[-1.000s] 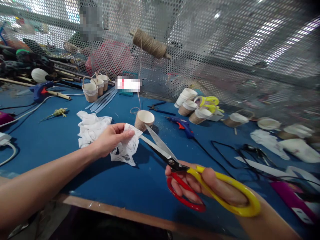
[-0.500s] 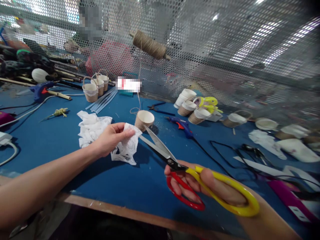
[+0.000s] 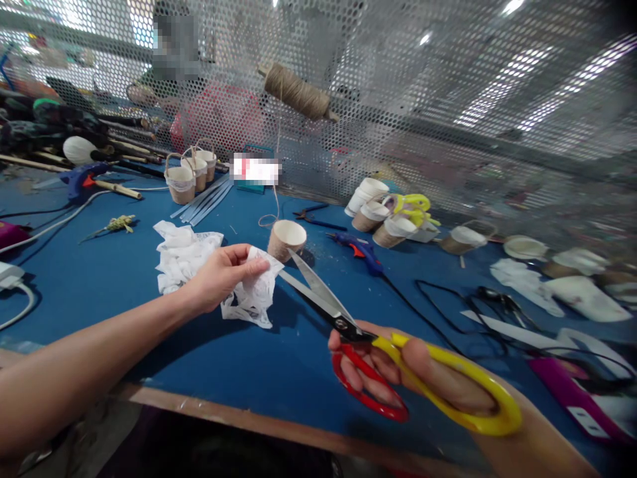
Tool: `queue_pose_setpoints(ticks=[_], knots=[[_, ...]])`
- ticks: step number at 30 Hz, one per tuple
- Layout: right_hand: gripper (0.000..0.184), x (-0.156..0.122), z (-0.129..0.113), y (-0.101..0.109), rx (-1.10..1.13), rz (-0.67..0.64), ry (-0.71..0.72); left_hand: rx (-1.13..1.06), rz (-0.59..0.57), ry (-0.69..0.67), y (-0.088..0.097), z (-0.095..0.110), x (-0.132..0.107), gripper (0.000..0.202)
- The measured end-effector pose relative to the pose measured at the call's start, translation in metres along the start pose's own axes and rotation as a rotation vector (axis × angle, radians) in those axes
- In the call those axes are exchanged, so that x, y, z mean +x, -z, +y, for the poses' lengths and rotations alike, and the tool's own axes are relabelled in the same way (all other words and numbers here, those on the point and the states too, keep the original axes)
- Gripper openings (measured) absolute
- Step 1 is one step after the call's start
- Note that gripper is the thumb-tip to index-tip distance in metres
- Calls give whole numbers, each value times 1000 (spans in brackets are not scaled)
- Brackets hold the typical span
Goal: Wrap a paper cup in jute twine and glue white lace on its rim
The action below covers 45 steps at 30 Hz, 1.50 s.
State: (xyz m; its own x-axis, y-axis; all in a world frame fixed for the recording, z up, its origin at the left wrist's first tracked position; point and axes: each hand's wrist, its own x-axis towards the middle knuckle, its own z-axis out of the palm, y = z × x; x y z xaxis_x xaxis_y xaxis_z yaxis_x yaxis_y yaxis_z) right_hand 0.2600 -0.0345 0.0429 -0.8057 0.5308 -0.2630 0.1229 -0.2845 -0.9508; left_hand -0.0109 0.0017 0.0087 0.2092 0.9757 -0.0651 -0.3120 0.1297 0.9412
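My left hand (image 3: 219, 277) pinches a piece of white lace (image 3: 251, 293) above the blue table (image 3: 259, 362), thumb on top. My right hand (image 3: 428, 378) grips large scissors (image 3: 348, 325) with one red and one yellow handle, fingers through the loops. The blades stand open, and their tips reach the right edge of the lace. Just behind the blade tips a twine-wrapped paper cup (image 3: 286, 239) lies tilted on the table. A heap of more white lace (image 3: 182, 255) rests behind my left hand.
A twine spool (image 3: 297, 91) hangs on the perforated metal screen (image 3: 448, 99), its string running down to the cup. Small cup baskets (image 3: 186, 174), a blue glue gun (image 3: 363, 251), pliers (image 3: 311, 216), stacked cups (image 3: 378, 209) and cables lie around. A person sits behind the screen.
Hardly anything differs: both hands keep their hold, and the scissors' tips have edged slightly closer to the lace.
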Motion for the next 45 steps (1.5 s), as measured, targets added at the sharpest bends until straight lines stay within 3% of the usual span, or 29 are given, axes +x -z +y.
queue_pose_setpoints(ticks=[5, 19, 35, 45], knots=[[54, 1, -5, -5, -27, 44, 20, 6, -11, -2, 0, 0, -1, 29], [59, -2, 2, 0, -104, 0, -28, -1, -71, 65, -2, 1, -2, 25], [66, -6, -8, -4, -124, 22, -90, -14, -70, 63, -3, 3, -3, 24], [65, -5, -2, 1, -153, -6, -75, 9, -74, 51, -4, 2, -4, 24]])
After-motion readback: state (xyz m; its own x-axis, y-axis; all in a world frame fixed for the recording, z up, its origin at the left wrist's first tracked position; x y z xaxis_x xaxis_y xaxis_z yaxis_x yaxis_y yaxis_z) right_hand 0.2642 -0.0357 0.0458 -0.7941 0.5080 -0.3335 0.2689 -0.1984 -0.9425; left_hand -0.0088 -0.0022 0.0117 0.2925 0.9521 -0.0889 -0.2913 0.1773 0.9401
